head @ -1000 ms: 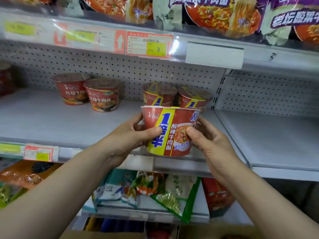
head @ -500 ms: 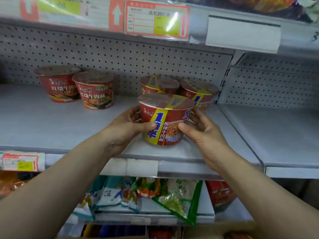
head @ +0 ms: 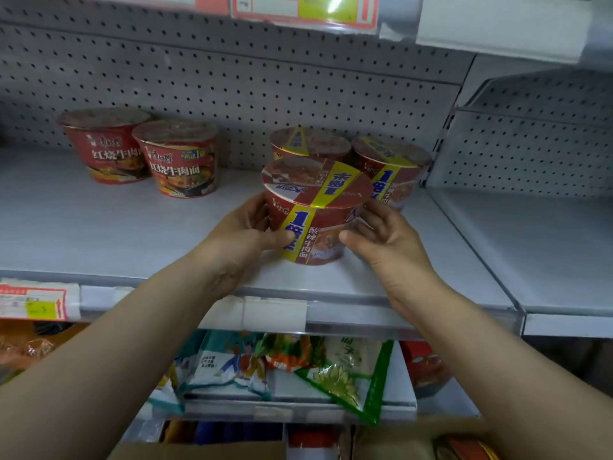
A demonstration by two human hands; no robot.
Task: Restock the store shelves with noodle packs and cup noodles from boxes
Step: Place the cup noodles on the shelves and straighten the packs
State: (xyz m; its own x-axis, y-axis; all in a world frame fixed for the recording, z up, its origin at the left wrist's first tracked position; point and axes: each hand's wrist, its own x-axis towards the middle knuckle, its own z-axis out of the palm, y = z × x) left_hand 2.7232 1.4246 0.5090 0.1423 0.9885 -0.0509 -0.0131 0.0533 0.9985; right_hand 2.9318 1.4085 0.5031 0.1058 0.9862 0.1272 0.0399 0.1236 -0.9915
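I see the grey shelf (head: 132,234) fill more of my view than half a second ago, and the price strip above has slid nearly out of frame. The cup noodle bowl (head: 315,210) I was lowering now sits on the shelf, just in front of two matching yellow-banded bowls (head: 391,167), its lid showing. Two red beef bowls (head: 146,151) stand well to the left. My left hand (head: 245,227) and right hand (head: 381,234) still grip its sides, fingers curled round it.
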